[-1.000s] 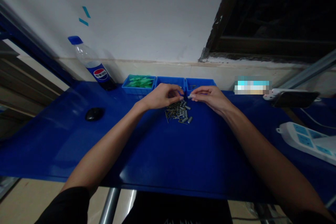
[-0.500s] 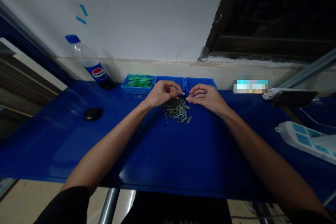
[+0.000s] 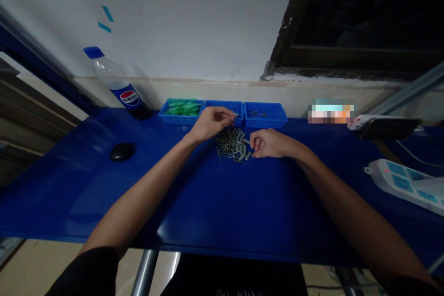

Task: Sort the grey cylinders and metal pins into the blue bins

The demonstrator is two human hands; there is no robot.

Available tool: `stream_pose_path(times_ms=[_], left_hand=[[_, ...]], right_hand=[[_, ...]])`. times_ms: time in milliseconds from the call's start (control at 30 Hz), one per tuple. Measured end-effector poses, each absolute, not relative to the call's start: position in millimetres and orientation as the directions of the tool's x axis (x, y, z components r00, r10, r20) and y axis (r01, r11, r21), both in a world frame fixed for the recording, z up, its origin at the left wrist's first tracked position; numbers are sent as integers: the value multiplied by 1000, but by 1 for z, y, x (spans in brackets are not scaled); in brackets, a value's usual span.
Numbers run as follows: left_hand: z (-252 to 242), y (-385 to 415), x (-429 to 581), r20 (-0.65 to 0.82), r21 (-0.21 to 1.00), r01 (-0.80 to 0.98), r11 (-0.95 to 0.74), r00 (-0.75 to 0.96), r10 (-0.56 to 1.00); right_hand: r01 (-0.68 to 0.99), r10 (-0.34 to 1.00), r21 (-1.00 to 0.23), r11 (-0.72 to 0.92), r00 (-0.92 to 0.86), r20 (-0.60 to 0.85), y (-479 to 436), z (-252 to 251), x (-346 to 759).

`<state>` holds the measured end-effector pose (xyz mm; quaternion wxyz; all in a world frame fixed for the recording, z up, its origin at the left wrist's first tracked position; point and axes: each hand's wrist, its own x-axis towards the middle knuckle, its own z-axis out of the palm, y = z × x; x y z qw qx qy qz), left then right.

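Observation:
A pile of brass-coloured screws and grey metal cylinders lies on the blue table. My left hand is closed in a pinch above the front of the middle blue bin, with a small silver metal cylinder at its fingertips. At the right edge of the pile, my right hand is closed, its fingers curled down beside the cylinders. Whatever its fingertips hold, if anything, is hidden. The right blue bin has a few screws in it.
Green plastic pieces fill the left blue bin. A cola bottle stands at the back left, behind a black mouse. To the right are a phone on a stand and a white power strip.
My right hand has moved down from the left hand to the cylinders, and its fingers have curled. My left hand has shifted slightly up and left, over the middle bin, with the cylinder.

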<state>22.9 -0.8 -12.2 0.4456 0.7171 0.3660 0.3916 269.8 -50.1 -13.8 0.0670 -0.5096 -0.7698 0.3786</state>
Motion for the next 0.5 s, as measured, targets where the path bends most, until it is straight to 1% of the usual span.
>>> stream_pose_path(times_ms=[167,400,500], left_hand=[[-12,-3,25,243,901,205,-382,492,836],[-8,-5,25,281,875,218,-431,497,821],[-8,-5,25,280,874,221,-434,500,820]], right_hand=[[723,825,-658,211,-492,-277,-54,-11,268],[744,852,-632,216,-460,-250,-54,-19,260],[772,867,-584,251,-448,-219,-53,-17,262]])
